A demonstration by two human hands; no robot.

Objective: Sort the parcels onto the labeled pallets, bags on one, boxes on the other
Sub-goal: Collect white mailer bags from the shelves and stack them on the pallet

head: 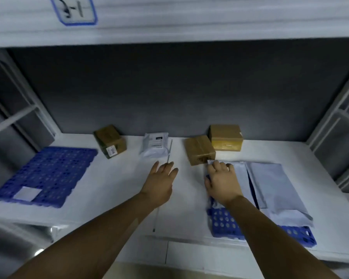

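The white table has two blue pallets: the left pallet holds nothing but its label, and the right pallet has grey bags lying flat on it. Three boxes and one small white bag sit at the back, unsorted. The right hand is pressed flat on the near bag, fingers spread, gripping nothing. The left hand hovers open and empty, aimed at the white bag. My worry: those slick bags could slide off if nudged.
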